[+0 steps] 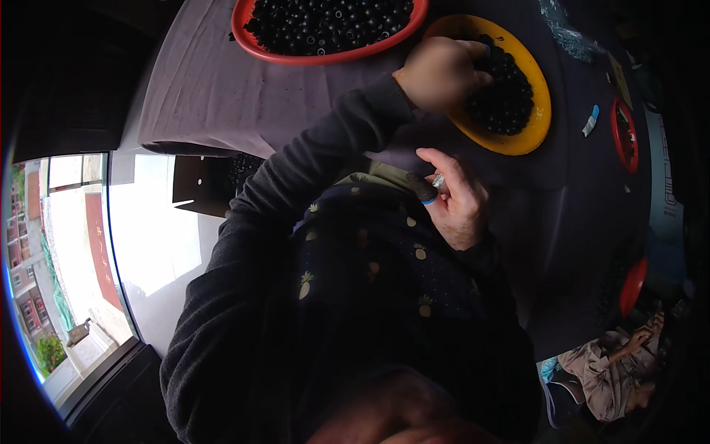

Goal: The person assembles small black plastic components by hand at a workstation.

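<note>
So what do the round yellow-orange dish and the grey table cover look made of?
The round yellow-orange dish looks like moulded plastic: uniform bright colour, smooth thin rim, slight sheen. The grey table cover looks like woven fabric: matte, with soft creases, and it drapes over the table edge. The left hand reaches into the small black beads in the dish.

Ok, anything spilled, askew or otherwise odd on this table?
Nothing stands out. The dark beads sit inside the yellow bowl and the red bowl; none show loose on the grey cloth. The left hand reaches into the yellow bowl; the right hand pinches something small.
</note>
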Action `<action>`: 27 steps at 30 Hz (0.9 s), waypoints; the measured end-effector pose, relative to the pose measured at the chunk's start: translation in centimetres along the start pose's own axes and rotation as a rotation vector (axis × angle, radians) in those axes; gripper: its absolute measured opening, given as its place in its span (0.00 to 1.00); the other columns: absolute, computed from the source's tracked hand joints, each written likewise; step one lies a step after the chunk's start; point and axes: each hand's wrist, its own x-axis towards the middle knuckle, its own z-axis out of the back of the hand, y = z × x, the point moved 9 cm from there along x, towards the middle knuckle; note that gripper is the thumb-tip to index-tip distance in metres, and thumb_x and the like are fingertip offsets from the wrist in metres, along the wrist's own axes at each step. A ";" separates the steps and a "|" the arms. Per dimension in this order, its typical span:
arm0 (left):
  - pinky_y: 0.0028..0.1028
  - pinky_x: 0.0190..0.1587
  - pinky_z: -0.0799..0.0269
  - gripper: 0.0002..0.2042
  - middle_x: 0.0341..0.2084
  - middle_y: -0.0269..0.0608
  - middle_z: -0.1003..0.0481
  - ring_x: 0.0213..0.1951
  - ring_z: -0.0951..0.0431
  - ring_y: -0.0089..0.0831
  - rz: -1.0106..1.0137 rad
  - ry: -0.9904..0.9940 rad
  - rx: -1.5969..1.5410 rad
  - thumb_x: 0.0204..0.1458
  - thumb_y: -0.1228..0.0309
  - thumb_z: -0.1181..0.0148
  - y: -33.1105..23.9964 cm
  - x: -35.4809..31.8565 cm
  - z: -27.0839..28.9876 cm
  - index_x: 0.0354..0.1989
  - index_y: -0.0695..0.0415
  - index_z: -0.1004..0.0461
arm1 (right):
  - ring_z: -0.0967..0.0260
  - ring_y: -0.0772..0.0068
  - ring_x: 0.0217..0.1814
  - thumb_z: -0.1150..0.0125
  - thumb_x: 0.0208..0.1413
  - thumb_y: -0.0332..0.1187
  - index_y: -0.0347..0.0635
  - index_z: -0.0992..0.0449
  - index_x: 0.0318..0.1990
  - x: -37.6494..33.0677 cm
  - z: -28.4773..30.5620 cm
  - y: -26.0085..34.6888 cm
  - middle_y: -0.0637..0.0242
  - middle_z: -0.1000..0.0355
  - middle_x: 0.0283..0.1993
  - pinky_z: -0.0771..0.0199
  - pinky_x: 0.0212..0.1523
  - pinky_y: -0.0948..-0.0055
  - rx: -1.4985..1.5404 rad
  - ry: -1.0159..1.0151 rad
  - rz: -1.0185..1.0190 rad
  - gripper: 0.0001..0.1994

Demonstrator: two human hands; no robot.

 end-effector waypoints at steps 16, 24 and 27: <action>0.21 0.30 0.28 0.05 0.25 0.40 0.25 0.26 0.25 0.20 0.049 -0.132 -0.096 0.53 0.76 0.44 -4.9 -6.9 7.7 0.34 0.65 0.27 | 0.32 0.67 0.41 0.50 0.57 0.21 0.32 0.32 0.44 -0.9 -1.9 -2.3 0.59 0.32 0.38 0.33 0.44 0.74 0.335 0.128 -0.250 0.08; 0.34 0.36 0.27 0.10 0.29 0.48 0.24 0.34 0.23 0.41 -0.011 -0.354 0.636 0.48 0.71 0.41 -0.4 -4.6 17.4 0.37 0.61 0.25 | 0.41 0.86 0.30 0.57 0.62 0.26 0.38 0.30 0.47 -0.8 -2.9 -2.7 0.72 0.35 0.37 0.38 0.33 0.85 0.409 0.119 -0.286 0.10; 0.41 0.43 0.29 0.14 0.36 0.50 0.25 0.39 0.24 0.47 0.026 -0.238 0.802 0.46 0.70 0.43 2.2 -2.7 18.2 0.41 0.60 0.26 | 0.43 0.88 0.27 0.56 0.62 0.27 0.39 0.29 0.48 -1.0 -3.2 -3.3 0.75 0.38 0.30 0.40 0.30 0.86 0.428 0.114 -0.397 0.11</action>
